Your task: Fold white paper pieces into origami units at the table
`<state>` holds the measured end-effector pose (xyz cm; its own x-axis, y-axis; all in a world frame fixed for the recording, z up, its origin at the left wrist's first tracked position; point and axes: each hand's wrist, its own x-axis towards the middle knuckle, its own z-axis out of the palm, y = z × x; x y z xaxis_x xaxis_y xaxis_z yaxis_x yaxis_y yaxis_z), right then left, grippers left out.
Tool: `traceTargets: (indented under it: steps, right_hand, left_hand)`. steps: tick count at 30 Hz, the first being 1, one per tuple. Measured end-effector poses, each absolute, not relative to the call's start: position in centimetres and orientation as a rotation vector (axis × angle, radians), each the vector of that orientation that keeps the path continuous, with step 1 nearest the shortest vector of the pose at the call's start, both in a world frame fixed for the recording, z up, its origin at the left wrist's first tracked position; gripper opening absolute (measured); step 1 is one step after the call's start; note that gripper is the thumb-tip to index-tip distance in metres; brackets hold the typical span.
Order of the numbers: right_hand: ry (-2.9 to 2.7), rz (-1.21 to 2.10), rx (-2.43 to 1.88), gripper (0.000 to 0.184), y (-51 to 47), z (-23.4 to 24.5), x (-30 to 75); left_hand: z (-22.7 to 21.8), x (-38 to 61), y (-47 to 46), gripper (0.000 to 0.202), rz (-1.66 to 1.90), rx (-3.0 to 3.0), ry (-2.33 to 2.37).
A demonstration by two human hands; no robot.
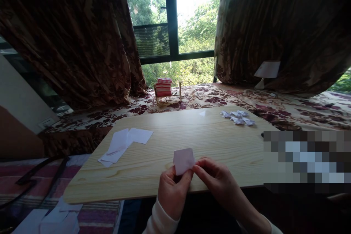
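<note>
Above the near edge of the table, a small folded square of white paper [183, 160] is held up between my two hands. My left hand [174, 191] grips its lower part, the thumb lying across the front. With thumb and forefinger, my right hand [215, 175] pinches the paper's lower right corner. At the table's left lie several loose white paper sheets [123, 146], partly overlapping. Several small folded paper pieces [238, 117] are grouped at the far right of the tabletop, and a small white paper triangle [202, 113] lies near the back edge.
The pale wooden table [164, 131] has rounded corners. More paper sheets [59, 217] rest on striped cloth at lower left. Behind the table, a rack with folded pink-striped cloths [163, 87] and a white lamp [267, 70] stand on a flowered cover. A blurred patch hides the right side.
</note>
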<state>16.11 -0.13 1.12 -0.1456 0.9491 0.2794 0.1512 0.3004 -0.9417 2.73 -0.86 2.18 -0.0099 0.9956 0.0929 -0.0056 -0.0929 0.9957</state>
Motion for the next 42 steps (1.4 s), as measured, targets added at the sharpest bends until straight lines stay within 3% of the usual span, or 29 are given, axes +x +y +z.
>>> traceTargets:
  steps: [10,22,29,35,42]
  right_hand:
    - [-1.478,0.929,-1.094,0.024,-1.0,-0.1,14.3]
    - [-1.372,1.115,-1.04,0.029,-0.3,1.0,15.6]
    - [-1.339,0.981,-1.143,0.032,-0.4,0.8,15.7]
    - [-1.404,1.109,-1.118,0.035,-0.8,1.8,16.0]
    - [-1.457,0.965,-1.221,0.041,-0.3,0.8,18.0]
  left_hand:
    - [2.1,3.2,-1.2,0.026,1.287,1.306,1.208]
    - [0.7,3.0,-0.5,0.026,1.257,1.306,1.2]
    - [1.5,2.7,-0.7,0.025,1.196,1.34,1.252]
    - [1.5,1.8,0.5,0.032,1.438,1.228,1.307]
    - [1.4,2.6,0.9,0.029,1.368,1.086,1.176]
